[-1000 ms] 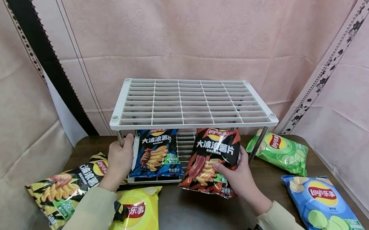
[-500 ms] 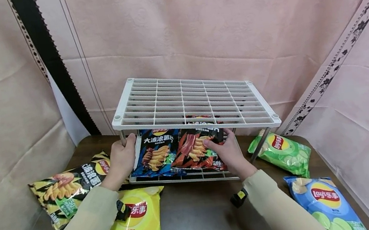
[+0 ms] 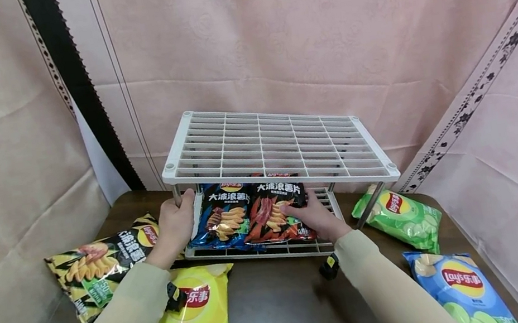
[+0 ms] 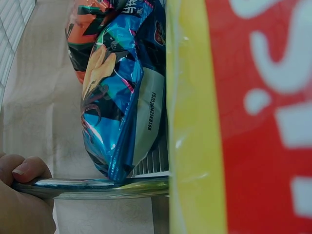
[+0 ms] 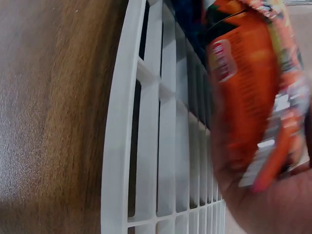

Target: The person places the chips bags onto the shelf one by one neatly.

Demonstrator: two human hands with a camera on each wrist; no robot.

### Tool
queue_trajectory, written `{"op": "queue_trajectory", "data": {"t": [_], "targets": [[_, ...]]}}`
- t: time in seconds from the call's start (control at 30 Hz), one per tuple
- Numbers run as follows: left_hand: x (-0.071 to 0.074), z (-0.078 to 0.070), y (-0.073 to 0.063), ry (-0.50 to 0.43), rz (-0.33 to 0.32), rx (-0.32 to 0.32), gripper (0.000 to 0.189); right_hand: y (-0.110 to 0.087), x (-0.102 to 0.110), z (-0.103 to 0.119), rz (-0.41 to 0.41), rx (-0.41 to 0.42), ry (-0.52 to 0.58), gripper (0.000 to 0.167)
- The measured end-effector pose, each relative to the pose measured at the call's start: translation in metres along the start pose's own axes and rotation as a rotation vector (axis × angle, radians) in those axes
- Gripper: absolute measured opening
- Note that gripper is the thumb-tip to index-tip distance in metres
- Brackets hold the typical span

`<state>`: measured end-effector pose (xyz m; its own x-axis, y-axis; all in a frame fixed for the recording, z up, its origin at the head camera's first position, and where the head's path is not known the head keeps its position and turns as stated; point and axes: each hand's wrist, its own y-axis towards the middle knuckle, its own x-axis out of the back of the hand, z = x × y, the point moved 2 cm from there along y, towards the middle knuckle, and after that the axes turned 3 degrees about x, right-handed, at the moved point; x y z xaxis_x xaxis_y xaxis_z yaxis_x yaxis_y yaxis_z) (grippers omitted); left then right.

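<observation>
My left hand grips the front left metal post of a white two-tier rack. In the head view, my right hand holds the right side of a red-and-black chip bag, thumb on its front. That bag stands tilted back on the rack's lower shelf, under the upper tier. Beside it on the left, touching it, a blue-and-black chip bag leans the same way. The right wrist view shows the red bag's orange back, blurred, with the hand around its edge.
A yellow-and-black chip bag and a yellow chip bag lie at the left, the yellow one partly under my left forearm. Right of the rack lie a green chip bag and a light blue one. Pink cloth hangs behind.
My right hand has carried the red-and-black bag from in front of the rack onto the lower shelf, then slightly left against the blue bag. My left hand keeps its grip on the post.
</observation>
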<state>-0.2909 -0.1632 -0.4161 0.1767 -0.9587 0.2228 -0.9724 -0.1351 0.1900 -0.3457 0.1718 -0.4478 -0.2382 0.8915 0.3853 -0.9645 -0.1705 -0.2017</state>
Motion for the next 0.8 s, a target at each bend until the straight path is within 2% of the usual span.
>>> {"op": "queue_trajectory", "data": {"t": [0.13,0.27,0.6,0.8], "targets": [[0.0,0.0,0.0,0.01,-0.017,-0.008,0.068,-0.002,-0.002,0.003,-0.013,0.021,0.0,0.114],[-0.001,0.0,0.0,0.016,-0.016,-0.002,0.067,-0.003,-0.009,0.009,-0.065,0.059,0.011,0.11],[-0.003,0.001,0.001,-0.006,0.007,0.006,0.067,0.002,-0.035,0.007,-0.126,0.063,-0.145,0.123],[-0.002,-0.001,0.0,0.009,-0.01,0.012,0.066,0.008,-0.043,-0.003,-0.171,0.097,-0.176,0.126]]}}
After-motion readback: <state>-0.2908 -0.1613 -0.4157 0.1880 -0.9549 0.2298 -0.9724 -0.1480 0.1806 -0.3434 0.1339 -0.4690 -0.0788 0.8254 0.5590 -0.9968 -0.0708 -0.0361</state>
